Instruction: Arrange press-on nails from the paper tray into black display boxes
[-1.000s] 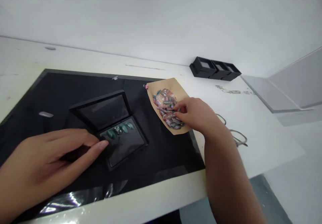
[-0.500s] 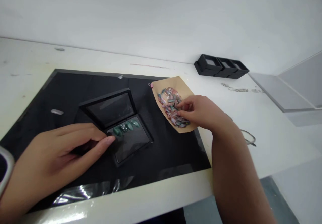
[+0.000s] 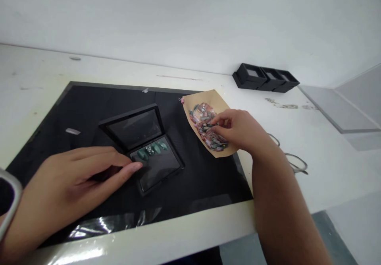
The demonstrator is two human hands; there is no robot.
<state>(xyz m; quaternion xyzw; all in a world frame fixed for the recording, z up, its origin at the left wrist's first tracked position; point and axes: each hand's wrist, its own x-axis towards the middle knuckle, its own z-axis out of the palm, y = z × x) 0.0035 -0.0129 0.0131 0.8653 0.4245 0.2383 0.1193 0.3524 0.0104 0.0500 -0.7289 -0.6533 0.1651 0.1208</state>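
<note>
A black hinged case (image 3: pixel 162 169) lies on the dark mat with its lid (image 3: pixel 133 129) raised. Several green press-on nails (image 3: pixel 157 147), one of them patterned, form a row along the upper part of its base. My left hand (image 3: pixel 86 177) grips the case's left edge between thumb and fingers. To the right, a tan paper tray (image 3: pixel 219 99) bears a pile of pink, clear and green press-on nails (image 3: pixel 205 116). Over this pile, my right hand (image 3: pixel 238 128) has its thumb and index finger pinched together on a dark green nail; the fingertips partly hide it.
A black mat (image 3: pixel 196 181) covers much of the white table (image 3: pixel 321 169). Black open boxes (image 3: pixel 268 78) stand in a row by the wall. Glasses (image 3: pixel 297 163) lie beyond my right forearm. A single pale nail (image 3: pixel 73 131) sits on the mat's left side.
The whole view has shifted slightly, so things appear a little further right. My right fingers have moved slightly within the pile; my left hand stays at the case.
</note>
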